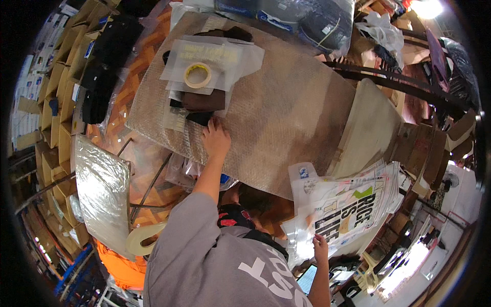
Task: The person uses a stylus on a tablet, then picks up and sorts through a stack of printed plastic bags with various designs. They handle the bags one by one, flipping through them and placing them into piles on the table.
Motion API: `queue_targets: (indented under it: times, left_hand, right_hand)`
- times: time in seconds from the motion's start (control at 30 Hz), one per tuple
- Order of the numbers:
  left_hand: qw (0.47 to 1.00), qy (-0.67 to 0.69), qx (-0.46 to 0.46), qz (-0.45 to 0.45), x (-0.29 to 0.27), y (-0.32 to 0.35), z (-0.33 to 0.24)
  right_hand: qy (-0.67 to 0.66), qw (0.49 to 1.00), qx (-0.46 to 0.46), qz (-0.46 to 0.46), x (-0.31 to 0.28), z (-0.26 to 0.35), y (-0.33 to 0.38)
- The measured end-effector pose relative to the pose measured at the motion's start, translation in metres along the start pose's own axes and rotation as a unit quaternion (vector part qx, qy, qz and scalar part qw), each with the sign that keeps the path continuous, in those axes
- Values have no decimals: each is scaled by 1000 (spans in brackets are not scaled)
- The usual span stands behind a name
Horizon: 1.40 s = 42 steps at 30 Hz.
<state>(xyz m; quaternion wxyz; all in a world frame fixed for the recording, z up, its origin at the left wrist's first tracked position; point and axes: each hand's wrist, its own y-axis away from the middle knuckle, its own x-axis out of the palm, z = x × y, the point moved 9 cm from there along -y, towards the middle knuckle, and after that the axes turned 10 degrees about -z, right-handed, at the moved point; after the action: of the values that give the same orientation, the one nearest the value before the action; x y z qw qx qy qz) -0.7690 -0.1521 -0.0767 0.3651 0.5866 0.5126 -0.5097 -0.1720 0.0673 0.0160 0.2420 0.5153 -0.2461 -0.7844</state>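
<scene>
My left hand lies on the bubble-wrap-covered table, fingers stretched toward a black folded cloth and touching its near edge. Just beyond is a folded brown cloth. Frosted clear plastic bags with faint yellow print partly cover the pile, and a roll of tan tape lies flat on top. At the right, my right hand has its fingers closed at the near edge of a stack of printed plastic bags; a thin edge appears pinched there, though the grip is small in view.
Large plastic-wrapped dark bundles stand at the far side. Open cardboard boxes line the left. A shiny plastic-wrapped panel, a big tape roll and an orange bundle are nearer left. A dark metal rail runs at the right.
</scene>
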Motion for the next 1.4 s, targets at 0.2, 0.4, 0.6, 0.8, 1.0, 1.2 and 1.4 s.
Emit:
queue_targets:
  times: [0.2, 0.4, 0.6, 0.8, 1.0, 1.2, 1.4]
  left_hand:
    - [998, 0, -11, 61, 5, 6, 3]
    - [994, 1, -72, 79, 7, -3, 7]
    - [984, -32, -72, 157, 10, -11, 0]
    - [998, 49, -46, 12, -12, 4, 2]
    - [940, 335, -32, 48, -25, 88, -36]
    - [854, 483, -167, 96, -23, 127, -52]
    - [794, 560, -205, 115, -29, 75, -51]
  right_hand:
    - [65, 990, -119, -38, -5, -10, -4]
    - [55, 993, -90, -62, -27, 15, 3]
    - [67, 993, -75, -69, -16, -36, 3]
    - [77, 993, -75, -56, -7, -72, -4]
    - [35, 995, -50, -81, -19, -30, 23]
    - [-84, 989, -93, -76, -10, 35, -51]
    - [-62, 911, -372, -169, -57, 197, -159]
